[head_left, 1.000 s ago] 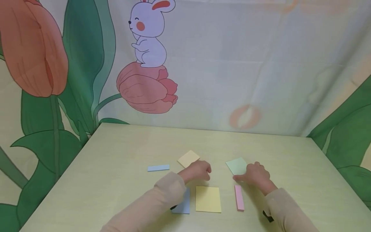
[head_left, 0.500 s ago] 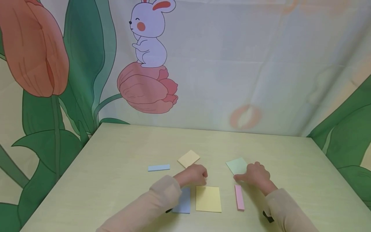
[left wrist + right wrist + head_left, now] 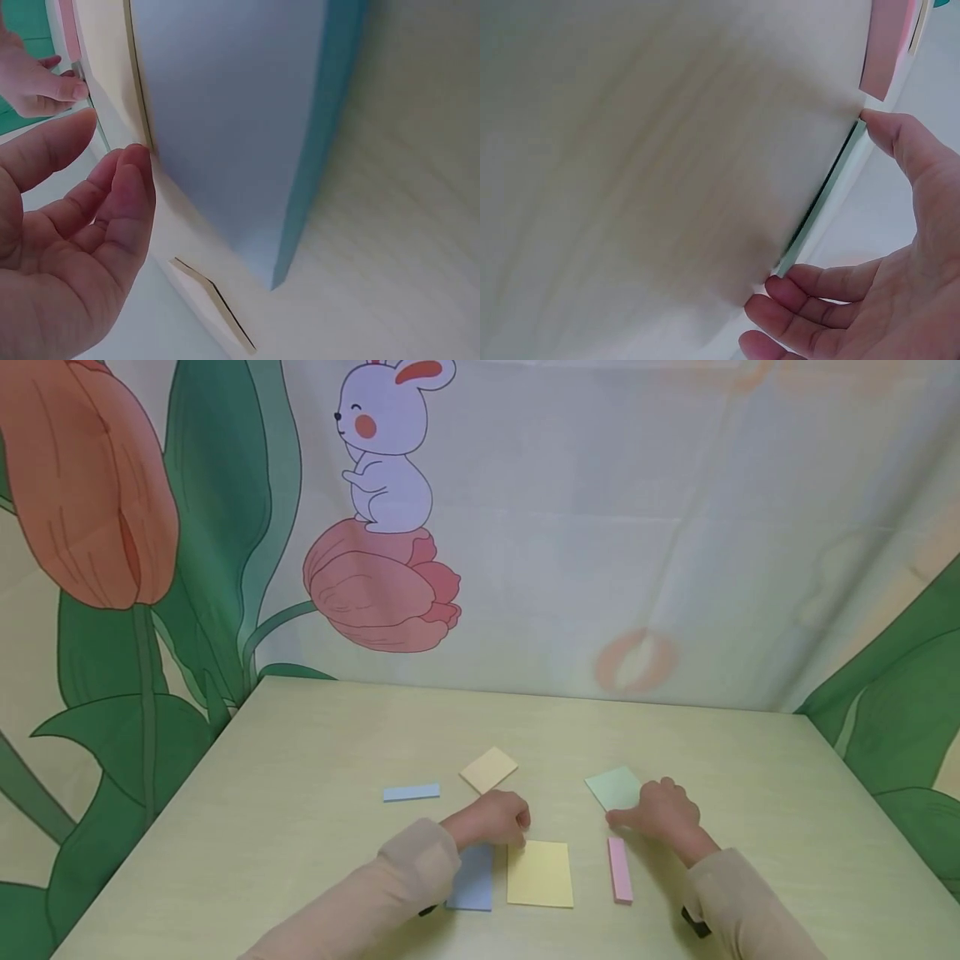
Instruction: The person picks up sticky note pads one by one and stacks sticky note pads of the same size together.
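Right hand (image 3: 660,814): thumb and fingers grip the green sticky-note pad (image 3: 615,787) along one edge; the pad lies flat on the table, set askew. Left hand (image 3: 493,818): fingers loosely bent, thumb apart, nothing held; the fingertips are at the far edge of the square yellow pad (image 3: 540,877), though whether they touch it cannot be told. The handling appears partway along: green is grasped but not lifted, yellow is not yet held. Yellow lies between the larger blue pad (image 3: 472,881) and the narrow pink pad (image 3: 619,872), in a rough row. Beyond the left hand, the cream pad (image 3: 489,768) lies askew, with the narrow blue pad (image 3: 411,792) to its left. The left sleeve (image 3: 405,868) partly overhangs the larger blue pad; pink lies just on the near side of the right thumb, close to any pull toward the body. A printed cloth (image 3: 562,485) hangs behind the table (image 3: 330,727).
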The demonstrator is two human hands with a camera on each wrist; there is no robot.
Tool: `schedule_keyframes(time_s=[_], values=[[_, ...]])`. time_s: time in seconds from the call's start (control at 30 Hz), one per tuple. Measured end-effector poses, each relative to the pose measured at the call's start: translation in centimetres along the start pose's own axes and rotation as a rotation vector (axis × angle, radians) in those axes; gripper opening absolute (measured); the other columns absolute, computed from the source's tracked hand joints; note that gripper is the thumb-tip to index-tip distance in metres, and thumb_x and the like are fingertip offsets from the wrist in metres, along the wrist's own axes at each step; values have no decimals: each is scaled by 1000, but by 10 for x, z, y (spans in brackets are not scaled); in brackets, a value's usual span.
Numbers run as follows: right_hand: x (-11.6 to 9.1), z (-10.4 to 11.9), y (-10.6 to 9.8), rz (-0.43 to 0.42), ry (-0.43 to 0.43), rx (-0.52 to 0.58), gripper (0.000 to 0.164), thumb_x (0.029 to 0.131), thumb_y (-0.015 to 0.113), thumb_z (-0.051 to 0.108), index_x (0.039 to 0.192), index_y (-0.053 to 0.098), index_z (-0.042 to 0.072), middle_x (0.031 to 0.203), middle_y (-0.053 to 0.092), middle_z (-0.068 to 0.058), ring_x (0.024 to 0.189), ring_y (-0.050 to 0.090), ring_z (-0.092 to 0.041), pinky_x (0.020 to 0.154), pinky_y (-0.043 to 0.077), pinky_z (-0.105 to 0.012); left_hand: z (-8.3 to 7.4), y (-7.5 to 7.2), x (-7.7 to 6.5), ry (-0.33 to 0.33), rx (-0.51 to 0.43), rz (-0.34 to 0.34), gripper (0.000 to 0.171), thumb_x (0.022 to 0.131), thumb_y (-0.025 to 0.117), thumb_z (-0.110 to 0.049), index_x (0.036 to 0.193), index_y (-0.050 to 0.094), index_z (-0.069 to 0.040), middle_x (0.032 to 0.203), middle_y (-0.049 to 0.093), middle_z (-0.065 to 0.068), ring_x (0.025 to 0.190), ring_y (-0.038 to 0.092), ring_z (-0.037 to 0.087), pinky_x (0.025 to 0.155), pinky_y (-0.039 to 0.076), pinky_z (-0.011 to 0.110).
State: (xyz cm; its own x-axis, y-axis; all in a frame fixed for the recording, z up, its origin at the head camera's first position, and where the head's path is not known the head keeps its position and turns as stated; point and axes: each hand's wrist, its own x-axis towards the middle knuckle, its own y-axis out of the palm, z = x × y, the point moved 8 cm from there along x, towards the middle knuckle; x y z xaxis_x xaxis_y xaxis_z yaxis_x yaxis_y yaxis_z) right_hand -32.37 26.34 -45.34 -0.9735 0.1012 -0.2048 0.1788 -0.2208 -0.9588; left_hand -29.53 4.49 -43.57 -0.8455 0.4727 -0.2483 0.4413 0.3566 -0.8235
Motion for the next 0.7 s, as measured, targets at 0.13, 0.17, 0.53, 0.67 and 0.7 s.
schedule_keyframes(time_s=[0.13,0.17,0.53,0.67,0.7], values=[[1,-1,-1,-16,0,10,56,63,66,55,79,53,3,82,44,-10,72,40,-22,51,33,-29,0,1,0,28,30,-14,15,70,69,-9,84,63,-8,77,56,-4,69,45,8,63,39,20],[1,0,-1,-19,0,13,56,63,66,54,79,53,3,81,44,-10,72,40,-22,51,33,-29,0,1,0,34,38,-17,15,69,69,-8,83,63,-8,76,55,-5,69,45,8,63,38,19],[3,-3,0,-46,-10,35,52,62,67,52,74,51,4,79,44,-10,70,40,-22,50,32,-29,1,5,-1,49,51,-35,20,65,65,5,79,62,-9,74,54,-5,66,44,8,58,37,19],[2,-3,0,-48,-17,33,52,62,67,51,76,51,3,79,44,-10,70,40,-22,50,32,-29,1,4,-2,59,49,-49,21,64,64,6,78,62,-9,73,54,-5,64,44,8,56,36,18],[2,-3,-1,-50,-20,31,53,62,66,51,76,51,3,80,45,-10,70,40,-22,50,32,-29,1,4,-2,61,48,-52,21,64,63,7,77,62,-9,73,54,-5,64,43,8,56,36,18]])
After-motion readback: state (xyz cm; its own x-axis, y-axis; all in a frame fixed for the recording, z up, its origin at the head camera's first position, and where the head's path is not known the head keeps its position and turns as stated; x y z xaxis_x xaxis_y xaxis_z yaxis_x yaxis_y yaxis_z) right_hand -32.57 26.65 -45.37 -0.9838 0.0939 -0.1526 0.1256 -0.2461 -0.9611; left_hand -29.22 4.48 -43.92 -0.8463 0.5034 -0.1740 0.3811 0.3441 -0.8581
